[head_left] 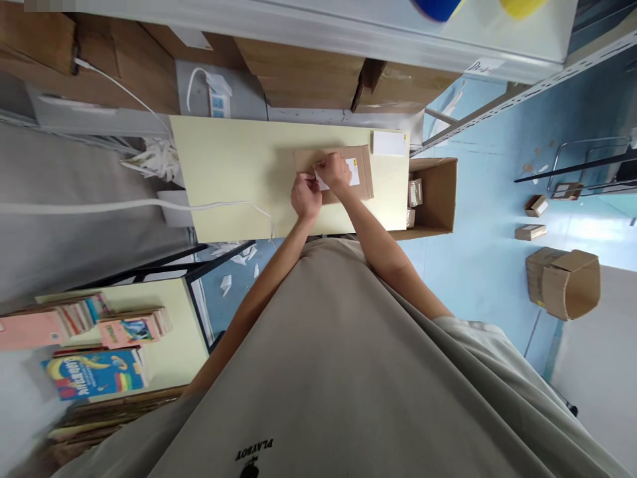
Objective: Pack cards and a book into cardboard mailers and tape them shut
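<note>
A flat brown cardboard parcel [365, 174] lies on the pale yellow table [233, 172]. On its top is a white label [354, 171], partly covered by my hands. My right hand [334, 171] rests over the label's middle, with its fingers pinched at the label's left part. Beside it, at the parcel's front left, my left hand [305, 197] is closed with thumb and fingertips together at the label's lower left edge. The fingertips of both hands almost meet. Whether the label's left end is stuck down or lifted is too small to tell.
A stack of white labels [389, 143] sits at the table's back right corner. Right of the table stands an open carton [440, 196] with small parcels inside. A white cable [219, 204] crosses the table's left part. Large cartons [308, 70] line the back beneath a shelf [318, 30].
</note>
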A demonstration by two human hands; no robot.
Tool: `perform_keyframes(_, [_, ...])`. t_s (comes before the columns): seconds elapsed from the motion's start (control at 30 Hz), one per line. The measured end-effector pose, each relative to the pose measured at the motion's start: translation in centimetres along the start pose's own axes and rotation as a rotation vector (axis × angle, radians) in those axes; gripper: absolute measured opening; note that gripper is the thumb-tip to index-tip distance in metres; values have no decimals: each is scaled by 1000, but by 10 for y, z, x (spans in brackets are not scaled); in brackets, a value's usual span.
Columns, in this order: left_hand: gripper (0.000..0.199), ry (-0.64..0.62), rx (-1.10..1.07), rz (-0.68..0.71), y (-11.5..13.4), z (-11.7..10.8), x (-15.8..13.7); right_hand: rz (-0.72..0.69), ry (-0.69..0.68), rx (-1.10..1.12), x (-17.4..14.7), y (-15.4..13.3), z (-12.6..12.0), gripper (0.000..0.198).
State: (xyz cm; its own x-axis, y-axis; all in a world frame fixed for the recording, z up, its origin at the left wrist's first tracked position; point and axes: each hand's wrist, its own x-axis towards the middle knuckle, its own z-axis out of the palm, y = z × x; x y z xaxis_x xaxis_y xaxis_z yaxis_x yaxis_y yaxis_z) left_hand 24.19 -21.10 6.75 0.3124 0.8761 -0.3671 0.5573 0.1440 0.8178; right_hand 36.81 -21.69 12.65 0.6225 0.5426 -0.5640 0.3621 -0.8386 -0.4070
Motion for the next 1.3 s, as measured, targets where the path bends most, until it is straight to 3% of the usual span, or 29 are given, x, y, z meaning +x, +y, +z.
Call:
perform_keyframes(0.2, [38, -58, 3, -36, 0, -7, 9, 6, 36, -5, -11, 6, 3, 24])
perform_keyframes(0.3, [40, -105, 15, -50, 2, -10, 11, 11, -6, -16, -19, 12, 5, 16])
perform_keyframes(0.43, [41, -106, -3, -62, 6, -12, 11, 37, -41, -22, -30, 31, 1, 20])
perform_keyframes(0.53, [41, -116, -46, -68, 6, -16, 13, 101, 40, 17, -39, 66, -15, 25])
perform_keyframes(0.63, [36, -88, -134, -91, -5, -30, 16, 166, 306, 92, -54, 118, -33, 32])
perform_keyframes(0.7, [37, -21, -181, -154, -19, -42, 16, 163, 393, 182, -65, 151, -36, 40])
perform_keyframes(0.77, [45, 3, -189, -230, -35, -54, 9, 145, 354, 328, -76, 173, -27, 47])
perform_keyframes(0.83, [52, -84, -159, -270, -48, -62, -4, 139, 270, 480, -85, 182, -11, 56])
perform_keyframes(0.97, [52, -316, -94, -151, -55, -67, -36, 178, 191, 653, -101, 181, 15, 68])
perform_keyframes(1.1, [42, -341, -159, -21, -42, -70, -61, 94, 273, 674, -123, 189, -2, 63])
perform_keyframes(1.2, [47, -366, -278, 29, -28, -68, -74, 1, 345, 702, -141, 202, -25, 55])
perform_keyframes(1.3, [47, -349, -247, 17, -19, -59, -83, 39, 328, 729, -150, 213, -37, 53])
